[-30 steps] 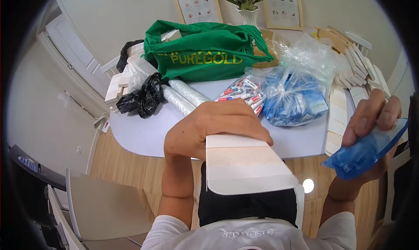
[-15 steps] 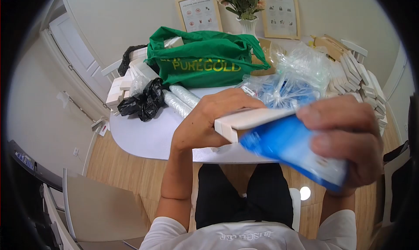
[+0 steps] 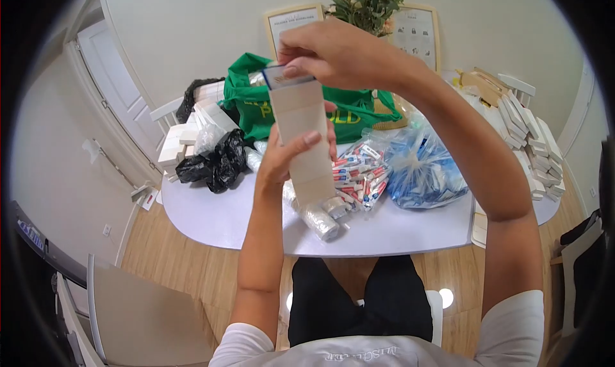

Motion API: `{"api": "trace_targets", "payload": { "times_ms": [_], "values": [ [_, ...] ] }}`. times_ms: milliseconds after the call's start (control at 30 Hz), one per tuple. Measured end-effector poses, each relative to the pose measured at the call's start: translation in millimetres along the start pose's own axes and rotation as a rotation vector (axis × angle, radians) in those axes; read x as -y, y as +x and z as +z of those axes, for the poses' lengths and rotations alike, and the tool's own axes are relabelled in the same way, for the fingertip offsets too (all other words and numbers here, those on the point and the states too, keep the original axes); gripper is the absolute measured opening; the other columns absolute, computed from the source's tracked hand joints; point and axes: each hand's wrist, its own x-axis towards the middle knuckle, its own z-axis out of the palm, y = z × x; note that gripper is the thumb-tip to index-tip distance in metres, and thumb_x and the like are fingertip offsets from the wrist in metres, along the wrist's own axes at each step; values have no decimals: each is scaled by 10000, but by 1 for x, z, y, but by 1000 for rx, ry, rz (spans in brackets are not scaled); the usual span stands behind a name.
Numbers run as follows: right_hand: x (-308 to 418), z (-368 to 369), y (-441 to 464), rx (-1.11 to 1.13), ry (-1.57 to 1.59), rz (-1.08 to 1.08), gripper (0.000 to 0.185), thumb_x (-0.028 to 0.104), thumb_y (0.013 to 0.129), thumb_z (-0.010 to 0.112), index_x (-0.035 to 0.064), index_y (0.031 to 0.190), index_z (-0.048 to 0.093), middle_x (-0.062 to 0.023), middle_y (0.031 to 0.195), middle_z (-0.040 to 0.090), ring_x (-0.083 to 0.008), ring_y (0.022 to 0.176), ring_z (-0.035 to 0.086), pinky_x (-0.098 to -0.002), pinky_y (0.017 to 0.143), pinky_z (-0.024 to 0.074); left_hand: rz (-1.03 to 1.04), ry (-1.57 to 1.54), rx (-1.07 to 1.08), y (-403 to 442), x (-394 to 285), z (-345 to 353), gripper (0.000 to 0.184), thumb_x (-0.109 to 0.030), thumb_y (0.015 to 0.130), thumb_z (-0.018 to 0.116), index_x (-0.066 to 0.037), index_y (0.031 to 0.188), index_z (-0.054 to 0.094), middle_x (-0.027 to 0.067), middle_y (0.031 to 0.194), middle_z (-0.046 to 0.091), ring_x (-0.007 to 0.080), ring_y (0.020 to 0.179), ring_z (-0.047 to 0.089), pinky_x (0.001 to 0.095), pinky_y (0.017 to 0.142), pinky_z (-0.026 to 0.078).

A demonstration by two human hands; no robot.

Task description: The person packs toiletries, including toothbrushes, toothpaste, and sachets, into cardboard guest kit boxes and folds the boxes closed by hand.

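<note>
My left hand is wrapped around a long, narrow white cardboard box, held upright above the table. At its top end, a blue-and-white plastic packet sticks out of the opening. My right hand pinches that packet from above; its lower part is hidden inside the box. Behind and below the box lie rolls of clear bubble wrap. Just right of it is a clear bag of small red, white and blue tubes or sachets, their exact kind unclear.
A green cloth bag stands behind the hands. A clear bag of blue packets sits to the right, near stacked white boxes. On the left are a black plastic bag and more white boxes. A leafy plant stands at the back.
The box has swung from sideways to upright and moved left. My right hand has carried the blue packet up and left, and its end now sits in the box's top.
</note>
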Motion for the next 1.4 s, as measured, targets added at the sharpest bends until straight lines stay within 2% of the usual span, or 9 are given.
{"api": "trace_targets", "payload": {
  "times_ms": [133, 267, 467, 733, 1000, 1033, 1133, 1200, 1400],
  "values": [
    [-8, 30, 18, 120, 1, 101, 195, 142, 766, 616, -1, 898, 635, -137, 756, 658, -254, 680, 630, -330, 652, 492, 103, 63, -81, -2, -1, -20, 707, -358, 717, 707, 67, 1213, 436, 112, 826, 580, 200, 654, 621, 335, 572, 530],
    [-8, 58, 37, -116, 82, 85, 187, 218, 753, 639, 47, 810, 691, -137, 809, 674, -305, 751, 649, -399, 715, 503, 121, 56, -158, -3, -5, -35, 704, -398, 719, 696, 59, 1194, 450, 118, 817, 582, 202, 649, 630, 338, 570, 540],
    [9, 61, 42, 256, -189, 107, 358, 418, 748, 648, 64, 758, 697, -117, 783, 676, -289, 736, 654, -398, 691, 503, 107, 200, -258, -7, -6, -36, 530, -400, 740, 686, 49, 990, 556, 125, 792, 609, 207, 631, 639, 321, 536, 533],
    [-4, 49, 27, 108, 222, 85, 454, 184, 581, 796, 28, 970, 621, -150, 896, 676, -298, 775, 655, -360, 719, 518, 93, 84, -254, -6, -3, -37, 507, -341, 720, 742, 43, 999, 563, 128, 823, 631, 215, 638, 648, 322, 551, 541],
    [6, 42, 17, 157, 0, -7, 327, 185, 655, 749, 39, 918, 621, -136, 849, 671, -288, 816, 657, -359, 695, 501, 61, 210, -245, -6, 0, -27, 421, -310, 734, 740, 38, 926, 600, 119, 765, 633, 191, 643, 645, 304, 571, 530],
    [16, 28, 22, 282, 192, 146, 372, 145, 752, 675, 4, 1059, 519, -128, 903, 642, -267, 845, 625, -339, 717, 510, 65, 207, -222, -5, -2, -31, 412, -309, 742, 732, 35, 928, 603, 116, 766, 634, 191, 642, 645, 304, 569, 528],
    [22, 36, 1, 177, 433, 277, 451, 115, 861, 592, 10, 1240, 372, -126, 1020, 598, -319, 858, 594, -333, 769, 530, 67, 170, -220, -5, -3, -36, 434, -313, 761, 710, 32, 1000, 596, 110, 792, 632, 188, 640, 641, 303, 564, 524],
    [13, 35, -32, -336, 18, 6, 176, 114, 733, 709, 42, 866, 619, -85, 833, 648, -244, 722, 616, -324, 665, 476, 156, 230, -364, -3, -5, -36, 496, -312, 761, 710, 33, 1087, 568, 105, 811, 627, 187, 642, 642, 303, 566, 527],
    [25, 88, -128, 378, 113, 286, 106, 170, 777, 647, 105, 818, 718, -86, 1153, 541, -273, 1066, 426, -426, 905, 319, 191, 284, -403, -1, -3, -42, 611, -369, 792, 646, 54, 1206, 497, 107, 839, 602, 194, 637, 635, 335, 577, 555]
  ]
}}
